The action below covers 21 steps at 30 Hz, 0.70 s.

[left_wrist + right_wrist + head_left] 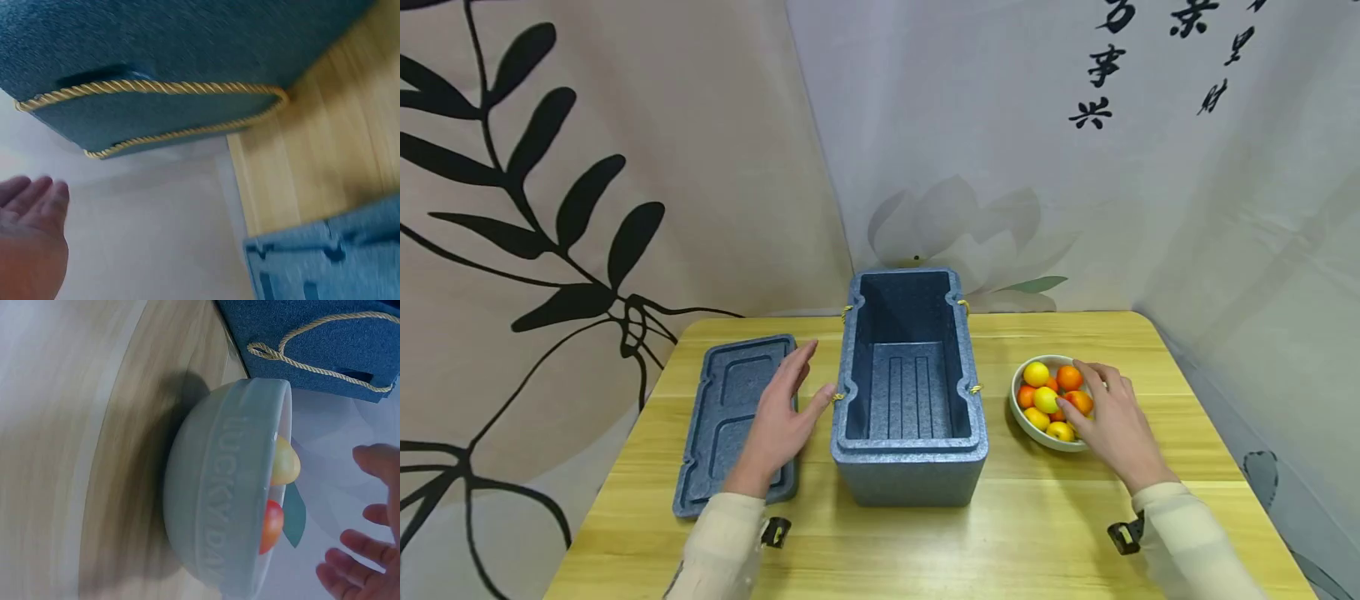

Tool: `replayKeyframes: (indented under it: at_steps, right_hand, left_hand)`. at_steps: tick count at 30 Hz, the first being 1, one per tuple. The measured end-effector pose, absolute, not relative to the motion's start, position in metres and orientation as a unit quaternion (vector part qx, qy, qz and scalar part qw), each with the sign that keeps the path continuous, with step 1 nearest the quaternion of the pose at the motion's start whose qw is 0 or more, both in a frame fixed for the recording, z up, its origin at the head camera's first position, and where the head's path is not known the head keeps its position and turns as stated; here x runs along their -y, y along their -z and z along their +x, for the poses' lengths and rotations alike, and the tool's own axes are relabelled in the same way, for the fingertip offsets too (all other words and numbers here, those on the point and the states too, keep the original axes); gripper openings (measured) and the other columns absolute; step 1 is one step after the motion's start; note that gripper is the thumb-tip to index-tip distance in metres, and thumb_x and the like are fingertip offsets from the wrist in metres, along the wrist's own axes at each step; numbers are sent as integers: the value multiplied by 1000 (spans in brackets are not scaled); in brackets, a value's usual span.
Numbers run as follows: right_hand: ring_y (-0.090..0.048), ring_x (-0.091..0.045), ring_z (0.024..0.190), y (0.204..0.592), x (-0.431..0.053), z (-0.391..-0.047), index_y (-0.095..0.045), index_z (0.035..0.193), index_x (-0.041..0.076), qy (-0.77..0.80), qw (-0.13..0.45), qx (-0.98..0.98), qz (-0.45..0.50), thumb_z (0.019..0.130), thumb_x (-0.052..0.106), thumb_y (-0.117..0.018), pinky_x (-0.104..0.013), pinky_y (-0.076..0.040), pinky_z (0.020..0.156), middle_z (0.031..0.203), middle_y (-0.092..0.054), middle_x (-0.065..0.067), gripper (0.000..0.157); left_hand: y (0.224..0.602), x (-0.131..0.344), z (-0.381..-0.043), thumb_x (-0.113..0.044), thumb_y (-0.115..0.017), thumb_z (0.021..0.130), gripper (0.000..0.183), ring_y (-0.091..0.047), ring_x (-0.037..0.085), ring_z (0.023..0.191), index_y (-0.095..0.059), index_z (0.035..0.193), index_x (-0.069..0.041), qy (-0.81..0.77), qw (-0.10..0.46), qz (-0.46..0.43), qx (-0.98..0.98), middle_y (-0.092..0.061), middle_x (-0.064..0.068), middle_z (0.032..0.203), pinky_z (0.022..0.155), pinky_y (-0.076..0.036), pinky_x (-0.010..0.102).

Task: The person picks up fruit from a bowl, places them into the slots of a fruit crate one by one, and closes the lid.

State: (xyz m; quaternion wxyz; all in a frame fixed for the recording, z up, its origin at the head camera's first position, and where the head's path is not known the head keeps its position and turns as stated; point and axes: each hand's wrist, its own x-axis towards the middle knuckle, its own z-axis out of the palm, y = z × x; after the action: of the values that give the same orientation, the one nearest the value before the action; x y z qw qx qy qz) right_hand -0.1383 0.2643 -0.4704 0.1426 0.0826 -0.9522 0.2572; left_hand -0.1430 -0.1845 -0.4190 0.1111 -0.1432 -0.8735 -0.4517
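A pale bowl [1048, 439] with raised "LUCKY DAY" lettering holds several small yellow, orange and red fruits [1046, 400]. My right hand [1116, 421] hovers over its right side, thumb and fingers spread; the right wrist view shows that hand [369, 550] above the rim, holding nothing. Left of the bowl stands a blue-grey foam box [910, 471], open at the top, with nothing on its visible floor. My left hand [782, 421] is beside the box's left wall, fingers straight and thumb apart, partly above the box's lid [730, 417], which lies flat on the table.
Yellow rope handles [181, 87] hang on the box's sides. The wooden table [1022, 533] ends at the back against a printed cloth [737, 167]. Each wrist wears a small black device [1125, 537] below the hand.
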Motion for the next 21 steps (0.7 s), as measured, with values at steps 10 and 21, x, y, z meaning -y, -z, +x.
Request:
replayKeyframes:
  at_steps: [10, 21]
  right_hand:
    - [-52, -45, 111, 484, -265, -151, -50, 136, -2, -355, 84, 928, 72, 90, 15, -72, -60, -41, 93, 126, -47, -24, 54]
    - [-59, -42, 102, 493, -259, -162, -58, 123, -9, -359, 76, 926, 84, 85, 7, -76, -54, -48, 89, 119, -52, -23, 45]
  left_hand:
    - [398, 166, -138, 2, -66, 91, 62, -31, 30, 141, -38, 146, 6, 586, 69, -213, 779, -35, 21, 151, 111, -28, 42]
    - [390, 159, -134, 4, -68, 89, 62, -31, 34, 140, -40, 144, 9, 593, 52, -212, 775, -36, 25, 149, 112, -25, 47]
